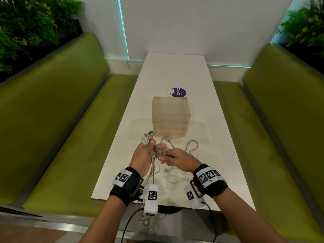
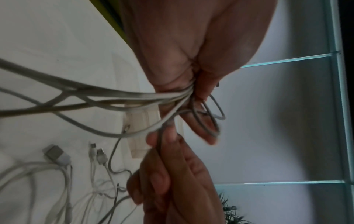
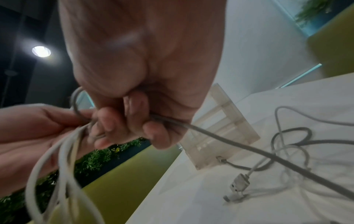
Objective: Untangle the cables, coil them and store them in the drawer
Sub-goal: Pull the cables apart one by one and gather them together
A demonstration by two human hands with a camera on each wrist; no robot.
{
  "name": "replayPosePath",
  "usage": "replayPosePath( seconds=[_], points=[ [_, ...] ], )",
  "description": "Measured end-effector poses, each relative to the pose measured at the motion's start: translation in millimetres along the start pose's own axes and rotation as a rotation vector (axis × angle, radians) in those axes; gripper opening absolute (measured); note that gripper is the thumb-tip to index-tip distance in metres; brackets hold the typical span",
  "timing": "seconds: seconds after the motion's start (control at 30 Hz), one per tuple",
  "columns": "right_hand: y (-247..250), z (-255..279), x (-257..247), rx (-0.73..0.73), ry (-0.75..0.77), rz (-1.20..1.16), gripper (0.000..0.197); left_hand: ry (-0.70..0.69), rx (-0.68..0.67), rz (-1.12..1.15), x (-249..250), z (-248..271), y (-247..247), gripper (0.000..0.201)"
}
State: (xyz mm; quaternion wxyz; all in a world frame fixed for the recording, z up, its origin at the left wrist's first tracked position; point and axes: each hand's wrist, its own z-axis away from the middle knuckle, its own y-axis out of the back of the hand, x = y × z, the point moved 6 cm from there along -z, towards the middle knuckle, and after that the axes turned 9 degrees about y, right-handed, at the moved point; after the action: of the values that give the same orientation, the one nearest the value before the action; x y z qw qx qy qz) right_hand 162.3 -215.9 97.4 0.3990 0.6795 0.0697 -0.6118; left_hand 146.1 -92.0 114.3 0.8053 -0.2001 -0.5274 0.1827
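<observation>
My left hand [image 1: 143, 155] grips a bundle of white cables [image 1: 152, 156], their plug ends [image 1: 147, 136] sticking up past the fingers and the rest hanging off the table's front edge. In the left wrist view the bundle [image 2: 118, 98] runs into the closed fist. My right hand [image 1: 177, 159] holds a grey cable [image 3: 229, 144] with its fingers curled round it, right beside the left hand. That cable trails in loops [image 1: 192, 146] onto the table. A pale wooden drawer box [image 1: 171, 116] stands just beyond the hands, its drawers closed.
More loose white cables and USB plugs [image 1: 175, 175] lie on the white table [image 1: 201, 106] under my right hand. A purple sticker [image 1: 178, 92] lies behind the box. Green benches [image 1: 70, 128] flank the table; plants line both walls.
</observation>
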Motion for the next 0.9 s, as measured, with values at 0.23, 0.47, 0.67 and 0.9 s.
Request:
replayPosePath(
  seconds=[0.23, 0.47, 0.67, 0.9],
  points=[
    [36, 16, 22, -0.014, -0.035, 0.167, 0.018, -0.044, 0.12, 0.117, 23, -3, 42, 0.023],
    [55, 6, -5, 0.316, 0.089, 0.084, 0.018, 0.033, 0.043, -0.251, 0, 2, 13, 0.019],
    [42, -7, -23, 0.392, 0.166, 0.05, 0.015, 0.08, -0.095, -0.163, -9, 6, -8, 0.02],
    [44, 14, 18, 0.171, 0.019, 0.027, 0.014, -0.126, 0.118, 0.23, 31, -5, 59, 0.026]
  ],
)
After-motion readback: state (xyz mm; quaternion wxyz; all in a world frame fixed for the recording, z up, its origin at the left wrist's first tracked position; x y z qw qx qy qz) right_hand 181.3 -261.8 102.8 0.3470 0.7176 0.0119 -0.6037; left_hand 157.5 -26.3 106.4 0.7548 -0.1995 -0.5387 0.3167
